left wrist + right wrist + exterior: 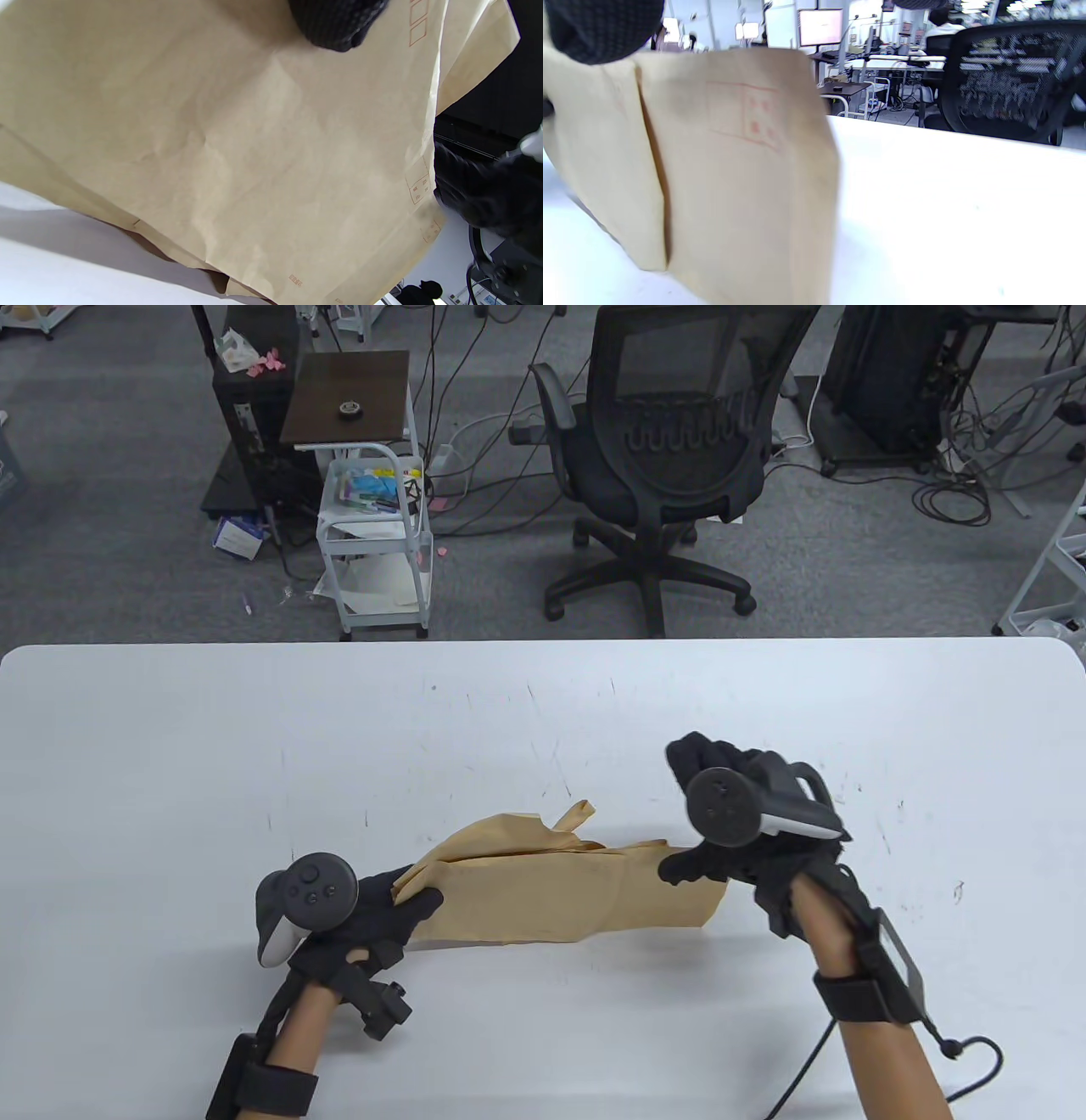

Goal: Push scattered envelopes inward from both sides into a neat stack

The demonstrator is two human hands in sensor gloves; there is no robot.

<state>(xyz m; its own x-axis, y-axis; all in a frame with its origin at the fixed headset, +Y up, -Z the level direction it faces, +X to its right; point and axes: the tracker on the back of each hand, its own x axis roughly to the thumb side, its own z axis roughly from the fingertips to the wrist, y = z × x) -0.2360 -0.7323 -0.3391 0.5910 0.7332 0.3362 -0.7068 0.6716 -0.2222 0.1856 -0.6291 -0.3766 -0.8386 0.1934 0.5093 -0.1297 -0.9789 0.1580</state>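
Note:
A bundle of tan paper envelopes point(560, 891) is held between both hands above the white table point(543, 712), standing roughly on its long edge, crumpled at the top. My left hand point(382, 912) grips the bundle's left end, thumb on the near face. My right hand point(704, 861) pinches the bundle's right end. In the left wrist view the envelopes point(237, 148) fill the frame with a gloved fingertip point(335, 21) on them. In the right wrist view the envelopes point(712, 169) stand upright on the table with a gloved finger point(598, 29) at the top left.
A black office chair point(670, 466) and a small white cart point(373, 517) stand on the floor beyond the table's far edge. Cables lie at the back right. The table surface point(254, 746) around the hands is bare white.

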